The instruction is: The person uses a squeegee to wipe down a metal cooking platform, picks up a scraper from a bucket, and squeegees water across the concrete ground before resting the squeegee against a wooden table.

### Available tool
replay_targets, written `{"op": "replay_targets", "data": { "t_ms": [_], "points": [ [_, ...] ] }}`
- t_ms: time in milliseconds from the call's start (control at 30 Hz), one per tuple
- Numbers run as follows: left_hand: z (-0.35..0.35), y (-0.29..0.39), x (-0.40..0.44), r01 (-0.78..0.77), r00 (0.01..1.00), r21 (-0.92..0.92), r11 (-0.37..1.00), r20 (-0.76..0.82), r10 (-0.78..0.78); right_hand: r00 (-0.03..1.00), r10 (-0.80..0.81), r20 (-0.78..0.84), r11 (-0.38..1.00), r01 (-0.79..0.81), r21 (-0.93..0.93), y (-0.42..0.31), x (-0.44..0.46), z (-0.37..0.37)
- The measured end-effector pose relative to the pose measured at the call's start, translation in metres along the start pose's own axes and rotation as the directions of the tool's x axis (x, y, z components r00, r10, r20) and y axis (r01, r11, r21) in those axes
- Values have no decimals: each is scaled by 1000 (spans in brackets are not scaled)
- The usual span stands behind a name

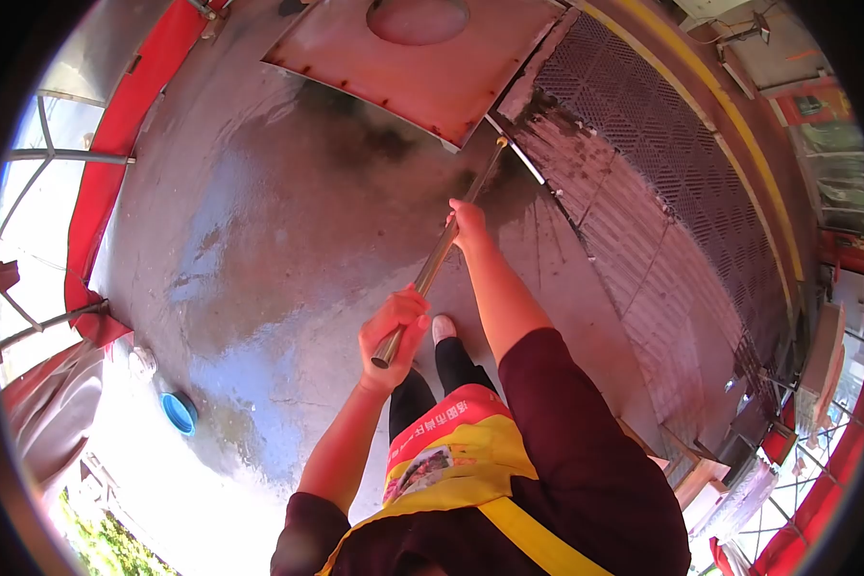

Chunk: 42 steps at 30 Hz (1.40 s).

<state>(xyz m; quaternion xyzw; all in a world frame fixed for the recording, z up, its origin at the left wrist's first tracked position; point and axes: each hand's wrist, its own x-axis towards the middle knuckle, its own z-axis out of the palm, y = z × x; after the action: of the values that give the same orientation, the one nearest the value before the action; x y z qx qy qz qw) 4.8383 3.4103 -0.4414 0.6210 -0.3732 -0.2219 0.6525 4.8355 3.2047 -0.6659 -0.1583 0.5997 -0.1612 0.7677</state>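
A long metal pole slants away from my body, and both my hands grip it. Close to its near end, my left hand has its fingers wrapped round the shaft. Farther along, my right hand is closed round the same pole. At the pole's far end there is a small yellowish joint beside a narrow pale strip on the floor. Whether this strip is the tool's head I cannot tell. The far end lies close to the corner of a metal panel with a round opening.
Wet patches mark the concrete floor. Perforated dark mats and a ribbed strip run along the right. A blue basin stands at the lower left, near red-edged sheeting on a metal frame.
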Motion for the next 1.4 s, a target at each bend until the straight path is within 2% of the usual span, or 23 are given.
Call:
{"op": "replay_targets", "data": {
  "t_ms": [100,200,233,267,333,467,567,633,700,767,833,900,967,1000,1033,1100,1167,1200,1267,1367,1400],
  "points": [
    [4,-9,-10,56,994,-1,998,-93,-56,987,61,-150,939,-108,-327,-7,-17,8],
    [-16,2,-39,136,979,-33,990,-149,-139,993,115,-11,909,-110,-403,31,-27,-9],
    [-25,15,-45,171,970,-51,984,-164,-178,987,142,80,906,-97,-411,54,-18,-22],
    [-31,26,-52,206,955,-40,978,-207,-210,991,129,43,907,-100,-409,65,-38,-20],
    [-46,50,-59,205,963,-29,978,-175,-207,990,141,-8,922,-134,-364,81,-74,-14],
    [-77,89,-67,180,979,7,984,-99,-179,958,281,52,940,-265,-214,108,-116,0],
    [-104,118,-63,164,974,-20,986,-156,-165,917,390,77,906,-368,-208,132,-148,21],
    [-124,137,-66,147,973,0,989,-178,-145,875,439,206,889,-391,-237,148,-172,32],
    [-146,158,-61,83,988,40,996,-134,-77,784,542,301,839,-488,-240,153,-195,48],
    [-158,172,-50,-35,999,4,999,-15,35,777,490,395,868,-477,-139,151,-216,58],
    [-165,168,-42,-52,999,-81,995,5,52,758,464,458,863,-504,-40,154,-221,56],
    [-169,147,-29,-41,998,-216,976,36,50,813,437,385,864,-498,71,141,-204,48],
    [-163,104,-22,7,995,-243,970,96,17,906,415,87,909,-416,-12,113,-183,43],
    [-157,81,-23,-2,988,-223,975,148,36,940,339,-31,940,-337,57,125,-130,18],
    [-159,76,-16,8,961,-188,982,272,44,955,256,-149,964,-240,114,143,-78,4],
    [-188,70,-9,-21,948,-146,989,312,66,962,264,-72,963,-258,74,139,-98,49],
    [-242,84,-9,-10,976,-160,987,214,45,932,358,-51,931,-352,92,175,-106,97],
    [-272,94,-9,-15,985,-135,991,169,38,931,355,80,935,-355,-25,203,-114,128],
    [-327,123,-17,12,995,-62,998,96,-6,863,470,184,883,-459,-103,255,-135,196],
    [-376,161,-33,40,999,57,998,19,-41,792,574,210,803,-492,-338,309,-182,278],
    [-385,169,-35,10,1000,137,991,27,-14,779,579,241,805,-499,-320,329,-190,295]
  ]
}}
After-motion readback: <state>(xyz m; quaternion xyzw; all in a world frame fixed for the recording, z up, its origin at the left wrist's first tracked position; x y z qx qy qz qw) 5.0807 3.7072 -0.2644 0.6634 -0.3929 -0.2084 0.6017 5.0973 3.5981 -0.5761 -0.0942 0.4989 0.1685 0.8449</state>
